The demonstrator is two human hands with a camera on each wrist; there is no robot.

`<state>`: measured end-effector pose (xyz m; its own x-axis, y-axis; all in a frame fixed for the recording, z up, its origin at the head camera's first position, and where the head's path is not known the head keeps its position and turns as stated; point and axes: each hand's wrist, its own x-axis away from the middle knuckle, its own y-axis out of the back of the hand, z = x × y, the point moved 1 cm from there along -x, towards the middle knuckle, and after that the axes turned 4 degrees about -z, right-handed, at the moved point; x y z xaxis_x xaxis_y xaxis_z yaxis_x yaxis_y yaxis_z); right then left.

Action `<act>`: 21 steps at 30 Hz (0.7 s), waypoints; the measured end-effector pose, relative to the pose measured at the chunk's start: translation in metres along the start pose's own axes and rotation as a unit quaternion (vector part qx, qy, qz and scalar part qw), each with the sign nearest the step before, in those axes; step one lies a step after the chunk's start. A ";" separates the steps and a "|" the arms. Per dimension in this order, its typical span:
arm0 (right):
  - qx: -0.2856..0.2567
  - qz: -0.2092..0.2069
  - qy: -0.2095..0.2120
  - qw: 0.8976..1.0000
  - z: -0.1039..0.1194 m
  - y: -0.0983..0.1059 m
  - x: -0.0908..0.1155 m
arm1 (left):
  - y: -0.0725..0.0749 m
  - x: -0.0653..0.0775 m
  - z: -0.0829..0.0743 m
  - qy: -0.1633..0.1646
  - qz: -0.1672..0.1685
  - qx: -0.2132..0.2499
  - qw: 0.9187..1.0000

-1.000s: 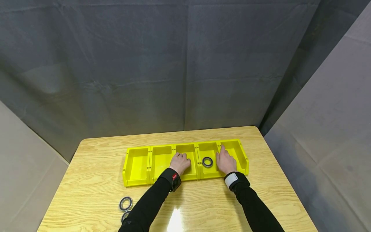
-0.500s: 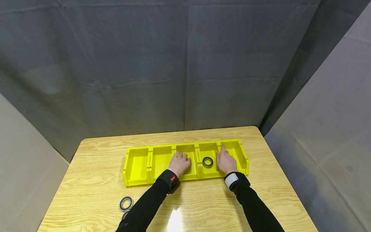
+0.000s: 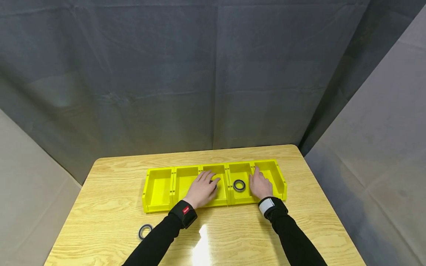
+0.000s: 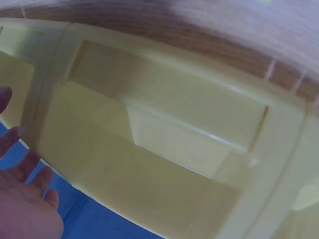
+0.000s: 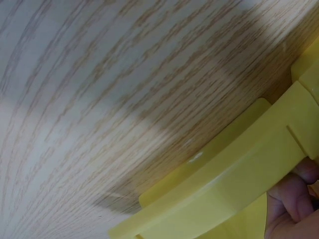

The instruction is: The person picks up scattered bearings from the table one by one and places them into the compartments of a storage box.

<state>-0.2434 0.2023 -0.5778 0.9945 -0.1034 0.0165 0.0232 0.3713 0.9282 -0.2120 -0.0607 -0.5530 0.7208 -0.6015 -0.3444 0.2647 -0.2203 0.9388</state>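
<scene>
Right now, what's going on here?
A person works at a row of yellow bins. The left hand is over the middle bin, partly hiding a ring there; the right hand is at the divider of the two rightmost bins. Another ring lies in the fourth bin from the left, one more on the table.

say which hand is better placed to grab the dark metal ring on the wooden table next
Probably the left hand: fingers spread, nearer the ring; the right hand, farther away, appears to hold a yellow plastic divider.

A light wood-grain table (image 3: 108,195) is backed by dark grey fabric (image 3: 186,81) and flanked by pale grey panels (image 3: 372,147).
</scene>
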 end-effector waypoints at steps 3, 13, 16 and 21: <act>-0.001 0.000 0.001 1.000 0.000 0.000 0.000 | 0.006 0.006 0.002 0.018 -0.006 0.033 0.999; -0.001 -0.002 0.001 1.000 0.002 0.002 0.002 | 0.028 0.039 0.018 0.048 -0.018 0.040 0.998; -0.003 -0.001 -0.001 1.000 0.003 0.003 0.003 | 0.035 0.050 0.023 0.055 -0.022 0.047 0.997; -0.008 0.003 -0.004 1.000 0.003 0.005 0.003 | 0.047 0.068 0.032 0.092 -0.030 0.062 0.993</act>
<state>-0.2404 0.2008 -0.5719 0.9938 -0.1082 0.0241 0.0196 0.3858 0.9224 -0.1705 -0.1364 -0.5325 0.8146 -0.4360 -0.3826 0.2374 -0.3511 0.9057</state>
